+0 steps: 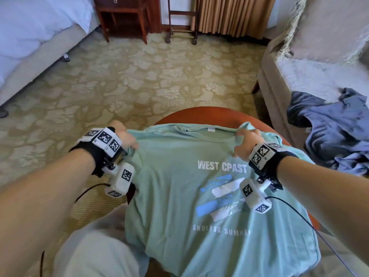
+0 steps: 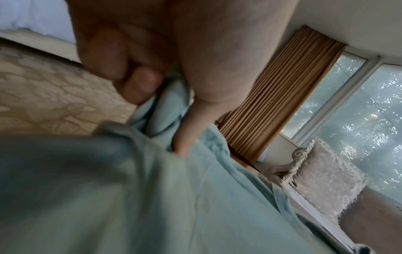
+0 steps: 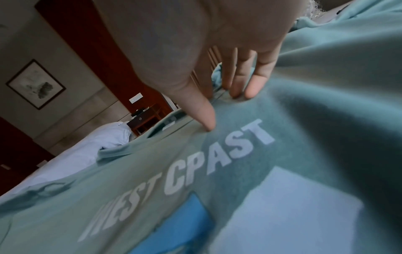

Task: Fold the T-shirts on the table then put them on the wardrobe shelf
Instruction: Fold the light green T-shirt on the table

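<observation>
Two hands hold the green tee (image 1: pixel 179 176) at its shoulders, print up on the round surface (image 1: pixel 199 113): left hand (image 1: pixel 127 136) and right hand (image 1: pixel 246 143) each pinch cloth, likely spreading it flat for folding. A blue shirt (image 1: pixel 331 124) lies right of the tee.

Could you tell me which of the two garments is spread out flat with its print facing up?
The mint-green T-shirt gripped at the shoulders by left hand and right hand; the dark blue garment lies crumpled on the sofa.

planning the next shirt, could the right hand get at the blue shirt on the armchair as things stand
Probably not right away: the right hand is gripping the green T-shirt's shoulder. Nothing lies between it and the blue shirt on the armchair, once freed.
</observation>
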`<state>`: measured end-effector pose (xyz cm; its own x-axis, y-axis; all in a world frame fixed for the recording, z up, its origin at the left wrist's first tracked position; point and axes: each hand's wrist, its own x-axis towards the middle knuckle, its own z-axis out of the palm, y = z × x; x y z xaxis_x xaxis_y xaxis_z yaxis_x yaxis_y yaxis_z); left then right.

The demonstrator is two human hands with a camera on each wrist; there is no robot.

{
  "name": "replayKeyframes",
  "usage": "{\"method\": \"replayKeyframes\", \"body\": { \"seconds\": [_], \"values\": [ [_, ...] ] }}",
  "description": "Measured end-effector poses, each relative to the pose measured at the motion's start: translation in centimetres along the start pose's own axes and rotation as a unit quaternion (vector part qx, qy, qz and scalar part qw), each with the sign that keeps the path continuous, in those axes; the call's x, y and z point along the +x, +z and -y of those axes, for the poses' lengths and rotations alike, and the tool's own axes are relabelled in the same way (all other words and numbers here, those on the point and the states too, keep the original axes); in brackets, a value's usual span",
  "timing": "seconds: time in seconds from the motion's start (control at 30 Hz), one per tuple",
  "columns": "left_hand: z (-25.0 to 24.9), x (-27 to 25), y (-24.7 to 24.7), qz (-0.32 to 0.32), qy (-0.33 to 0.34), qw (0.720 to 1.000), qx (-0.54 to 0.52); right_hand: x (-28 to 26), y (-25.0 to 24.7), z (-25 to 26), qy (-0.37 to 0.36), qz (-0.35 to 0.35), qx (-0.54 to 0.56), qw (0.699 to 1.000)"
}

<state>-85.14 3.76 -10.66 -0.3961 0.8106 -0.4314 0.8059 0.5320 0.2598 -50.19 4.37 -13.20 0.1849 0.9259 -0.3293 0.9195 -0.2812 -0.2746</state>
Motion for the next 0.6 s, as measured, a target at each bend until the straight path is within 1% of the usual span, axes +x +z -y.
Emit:
{"method": "replayKeyframes", "body": {
  "seconds": [0.07,0.17,0.2,0.27,0.33,0.4,0.43,0.47,0.53,0.6],
  "values": [
    [0.7,0.9,-1.0,-0.053,-0.009,0.998,-0.041,0.2,-0.2,0.2,0.002,0.001,0.0,1.0],
    [1.0,1.3,-2.0,-0.113,-0.034,0.993,-0.028,0.5,-0.4,0.5,-0.004,0.012,0.001,1.0],
    [1.0,1.5,-1.9,-0.121,-0.042,0.991,-0.023,0.5,-0.4,0.5,-0.006,0.014,0.008,1.0],
    [0.6,0.9,-1.3,-0.112,-0.07,0.99,-0.039,0.3,-0.2,0.6,-0.018,0.004,0.023,1.0],
    [-0.2,0.3,-0.5,-0.103,-0.062,0.991,-0.049,-0.1,-0.1,0.5,-0.025,-0.028,0.033,0.999],
    [-1.7,-0.8,0.2,-0.104,-0.027,0.993,-0.052,-0.6,-0.6,0.2,-0.011,-0.066,0.036,0.997],
    [-2.6,-1.3,0.7,-0.107,0.006,0.993,-0.054,-1.0,-1.0,-0.1,0.001,-0.075,0.033,0.997],
    [-3.6,-2.0,1.2,-0.106,0.049,0.991,-0.061,-1.2,-1.3,-0.5,0.008,-0.07,0.022,0.997],
    [-5.7,-3.6,2.7,-0.081,0.131,0.985,-0.084,-1.6,-1.8,-1.3,0.01,-0.037,-0.005,0.999],
    [-7.5,-4.4,4.4,-0.048,0.182,0.98,-0.069,-1.6,-1.8,-1.9,0.006,-0.01,-0.033,0.999]
  ]
}}
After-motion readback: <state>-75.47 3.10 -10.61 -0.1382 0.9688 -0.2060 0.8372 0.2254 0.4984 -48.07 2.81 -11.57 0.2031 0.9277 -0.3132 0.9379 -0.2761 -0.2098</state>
